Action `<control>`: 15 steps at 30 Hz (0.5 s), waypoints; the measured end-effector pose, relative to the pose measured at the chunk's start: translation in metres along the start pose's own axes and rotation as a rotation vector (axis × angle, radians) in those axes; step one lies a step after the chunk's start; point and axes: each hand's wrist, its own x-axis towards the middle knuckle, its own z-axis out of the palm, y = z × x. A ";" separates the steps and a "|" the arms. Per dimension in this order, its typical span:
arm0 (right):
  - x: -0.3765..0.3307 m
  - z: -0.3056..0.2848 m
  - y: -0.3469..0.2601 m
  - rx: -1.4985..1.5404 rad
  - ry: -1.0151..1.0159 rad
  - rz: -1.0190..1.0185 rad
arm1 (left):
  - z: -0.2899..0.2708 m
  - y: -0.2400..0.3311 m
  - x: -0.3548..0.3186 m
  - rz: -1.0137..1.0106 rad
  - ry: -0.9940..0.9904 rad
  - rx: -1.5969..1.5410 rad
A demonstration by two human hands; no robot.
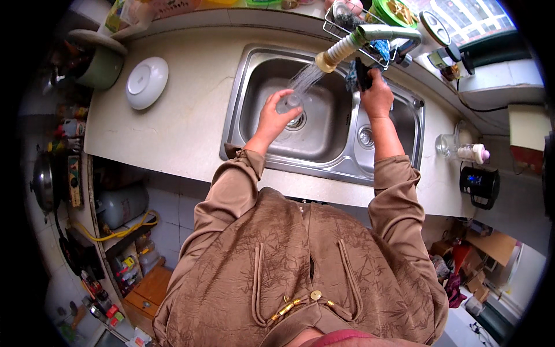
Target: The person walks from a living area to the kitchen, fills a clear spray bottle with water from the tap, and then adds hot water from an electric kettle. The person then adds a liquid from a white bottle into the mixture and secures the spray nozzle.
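My left hand (270, 121) is closed round a small clear glass (289, 103) over the large left basin of the steel sink (231, 124). Water from a ribbed, cream-coloured spout extension (338, 53) falls in a spray onto the glass. Above the smaller right basin, my right hand (377, 97) grips a dark, crumpled rag-like bundle (354, 76), close beside the spout. What exactly this bundle is, I cannot make out. The drain lies below the glass, partly hidden by it.
An upturned white plate (147, 82) lies on the counter left of the sink, near a green pot (101, 66). A wire rack (338, 29) stands behind the tap. To the right are a clear bottle with a pink cap (471, 153) and a black kettle-like appliance (478, 187).
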 end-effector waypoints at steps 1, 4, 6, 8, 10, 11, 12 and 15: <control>0.003 0.001 0.001 -0.003 0.024 0.020 | -0.001 0.004 -0.003 -0.005 -0.006 0.007; 0.012 -0.002 0.004 0.007 0.068 0.102 | -0.003 0.008 -0.010 -0.005 -0.010 0.006; 0.004 -0.006 0.002 0.104 0.086 0.116 | -0.003 0.007 -0.017 -0.001 -0.007 0.014; -0.012 -0.012 0.005 0.228 0.080 0.142 | -0.003 0.002 -0.022 0.012 -0.007 0.030; -0.040 -0.010 0.008 0.460 0.174 0.129 | 0.002 -0.001 -0.027 -0.006 -0.016 0.028; -0.051 -0.013 0.003 0.579 0.220 0.121 | 0.004 0.000 -0.029 -0.015 -0.018 0.028; -0.061 -0.016 -0.002 0.632 0.234 0.114 | 0.005 0.000 -0.030 -0.017 -0.026 0.026; -0.084 -0.055 -0.049 1.102 0.098 0.384 | 0.009 0.001 -0.041 -0.021 -0.049 0.029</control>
